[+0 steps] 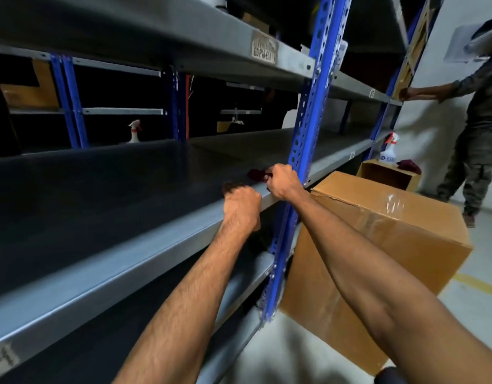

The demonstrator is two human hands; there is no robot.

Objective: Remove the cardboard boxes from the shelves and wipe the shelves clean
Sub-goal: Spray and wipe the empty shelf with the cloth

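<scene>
A long grey metal shelf (106,195) runs across the view at chest height. My right hand (283,180) grips a dark red cloth (255,174) on the shelf's surface, close to the blue upright post (303,139). My left hand (240,203) rests curled over the shelf's front edge just left of it; whether it holds anything is hidden. A large taped cardboard box (377,245) stands on the floor to the right of the post.
A white spray bottle (134,131) stands at the back of the shelf. Farther right, a second spray bottle (388,149) and a red rag (409,165) sit on an open box (386,174). Another person (477,128) reaches into the far rack. Boxes (31,90) sit in the rear rack.
</scene>
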